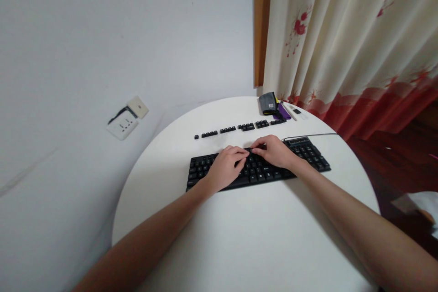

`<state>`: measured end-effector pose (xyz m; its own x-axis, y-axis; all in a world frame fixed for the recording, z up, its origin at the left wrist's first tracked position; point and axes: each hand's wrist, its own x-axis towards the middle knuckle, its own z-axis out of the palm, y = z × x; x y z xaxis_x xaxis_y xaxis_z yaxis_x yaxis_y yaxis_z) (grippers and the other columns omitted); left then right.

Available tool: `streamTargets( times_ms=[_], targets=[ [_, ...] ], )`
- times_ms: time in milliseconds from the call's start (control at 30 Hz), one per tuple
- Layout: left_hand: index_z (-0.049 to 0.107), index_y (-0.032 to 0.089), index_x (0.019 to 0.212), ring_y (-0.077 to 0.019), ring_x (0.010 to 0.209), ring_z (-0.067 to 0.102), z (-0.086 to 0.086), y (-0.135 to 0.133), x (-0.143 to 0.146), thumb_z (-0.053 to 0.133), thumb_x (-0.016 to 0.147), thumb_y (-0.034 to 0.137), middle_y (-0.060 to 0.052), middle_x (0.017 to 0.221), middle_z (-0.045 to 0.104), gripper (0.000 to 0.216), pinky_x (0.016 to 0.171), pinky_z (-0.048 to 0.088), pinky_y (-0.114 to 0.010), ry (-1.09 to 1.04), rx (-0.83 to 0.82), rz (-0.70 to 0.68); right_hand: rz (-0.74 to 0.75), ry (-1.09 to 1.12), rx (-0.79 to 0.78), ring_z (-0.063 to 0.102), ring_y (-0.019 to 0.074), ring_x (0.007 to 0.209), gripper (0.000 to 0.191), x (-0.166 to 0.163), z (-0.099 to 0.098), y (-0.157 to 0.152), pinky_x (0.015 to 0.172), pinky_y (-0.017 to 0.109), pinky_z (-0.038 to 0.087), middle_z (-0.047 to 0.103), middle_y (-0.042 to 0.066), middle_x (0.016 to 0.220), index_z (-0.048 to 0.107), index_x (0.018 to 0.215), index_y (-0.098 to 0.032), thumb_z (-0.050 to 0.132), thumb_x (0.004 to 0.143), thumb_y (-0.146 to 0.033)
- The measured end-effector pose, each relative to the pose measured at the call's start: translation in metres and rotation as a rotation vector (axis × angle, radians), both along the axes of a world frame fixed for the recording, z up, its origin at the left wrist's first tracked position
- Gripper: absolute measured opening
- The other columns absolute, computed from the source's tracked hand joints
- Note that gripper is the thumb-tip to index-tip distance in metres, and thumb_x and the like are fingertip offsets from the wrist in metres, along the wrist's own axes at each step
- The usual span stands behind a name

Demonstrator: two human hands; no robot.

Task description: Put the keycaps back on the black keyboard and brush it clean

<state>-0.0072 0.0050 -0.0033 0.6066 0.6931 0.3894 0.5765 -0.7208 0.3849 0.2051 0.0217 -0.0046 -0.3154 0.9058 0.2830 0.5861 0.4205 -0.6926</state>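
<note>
A black keyboard (255, 178) lies at a slight slant on the round white table (253, 232). Over the middle of its far edge, my left hand (228, 164) and my right hand (272, 151) meet almost fingertip to fingertip. The left thumb and fingers are drawn together in a pinch at the top row. My right hand is curled likewise, its thumb and forefinger close to the same spot. Whatever lies between the fingertips is too small and covered to make out. Beyond the keyboard, loose black keycaps (227, 129) stand in a row of small groups.
A grey folded cloth pouch (268, 103) and a purple cloth (283, 112) sit at the table's far right, beside a small black object (297, 111). The keyboard's cable (311, 135) runs right. A wall socket (122, 124) is at left; a curtain (335, 45) hangs at right.
</note>
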Motion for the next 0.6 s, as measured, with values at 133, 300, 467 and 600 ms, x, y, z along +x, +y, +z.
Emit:
streamTargets(
  times_ms=[133,300,467,600],
  targets=[
    [0.072,0.024,0.110,-0.0212,0.101,0.060,0.0000,0.0007,0.0009,0.050,0.094,0.019,-0.005,0.109,0.070,0.028,0.097,0.048,-0.039,-0.005,-0.006,-0.001,0.023,-0.049,0.002,0.067,0.0179,0.078,0.011,-0.0014,0.0003,-0.0016,0.077,0.029,0.049,0.075,0.002,0.085,0.076,0.088,-0.021,0.067,0.081,-0.019],
    [0.073,0.024,0.109,-0.0213,0.102,0.060,-0.0015,0.0011,0.0004,0.051,0.094,0.018,-0.005,0.109,0.070,0.027,0.097,0.047,-0.040,-0.009,-0.014,-0.001,0.005,-0.166,0.068,0.066,0.0196,0.081,0.011,-0.0043,0.0037,-0.0047,0.077,0.030,0.047,0.075,0.004,0.086,0.076,0.090,-0.021,0.067,0.083,-0.021],
    [0.073,0.023,0.109,-0.0214,0.102,0.060,-0.0031,0.0022,0.0002,0.051,0.094,0.018,-0.005,0.110,0.070,0.027,0.098,0.047,-0.040,-0.009,0.000,-0.005,0.008,-0.245,0.131,0.063,0.0207,0.085,0.010,-0.0064,0.0061,-0.0066,0.079,0.030,0.044,0.073,0.005,0.087,0.074,0.090,-0.020,0.066,0.084,-0.021],
    [0.073,0.023,0.108,-0.0211,0.100,0.061,-0.0036,0.0026,0.0004,0.051,0.094,0.018,-0.004,0.109,0.071,0.026,0.096,0.048,-0.040,-0.021,0.014,-0.018,0.036,-0.241,0.151,0.062,0.0207,0.086,0.010,-0.0069,0.0041,-0.0051,0.081,0.030,0.044,0.072,0.005,0.086,0.074,0.089,-0.019,0.065,0.084,-0.018]
  ],
)
